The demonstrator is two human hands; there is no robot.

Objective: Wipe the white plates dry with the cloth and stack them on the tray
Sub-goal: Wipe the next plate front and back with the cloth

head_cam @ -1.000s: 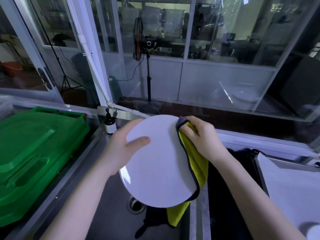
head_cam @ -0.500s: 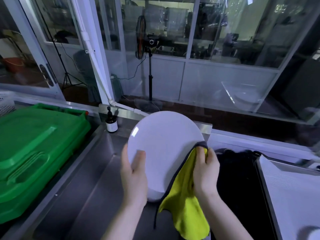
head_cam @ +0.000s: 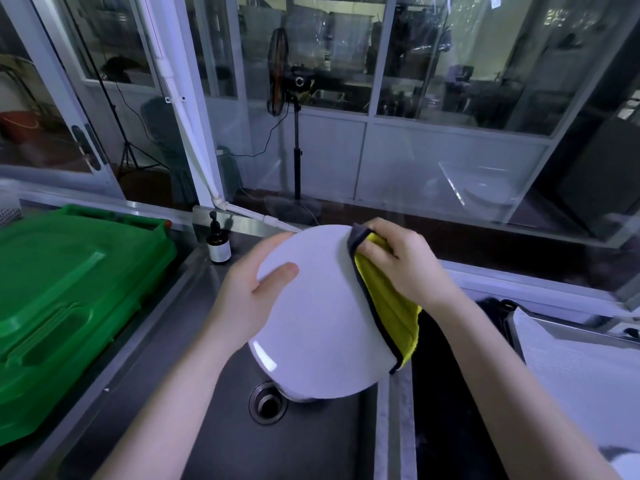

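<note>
A round white plate [head_cam: 318, 317] is held tilted above the steel sink [head_cam: 194, 403]. My left hand [head_cam: 249, 292] grips its left rim, thumb lying on the face and fingers behind. My right hand [head_cam: 401, 265] holds a yellow cloth with a dark border [head_cam: 388, 306] wrapped over the plate's upper right rim. The cloth hangs down along the plate's right edge. A steel tray lined with white cloth [head_cam: 581, 362] sits at the right.
A green plastic crate lid [head_cam: 69, 299] lies left of the sink. A small dark pump bottle [head_cam: 218, 244] stands at the sink's back edge. The drain [head_cam: 266, 403] is below the plate. A dark basin [head_cam: 450, 393] lies between sink and tray. Glass partitions stand behind.
The plate has tipped from upright to facing me. My right hand with the cloth slid from the lower right rim up to the upper right rim. My left hand moved up the left edge.
</note>
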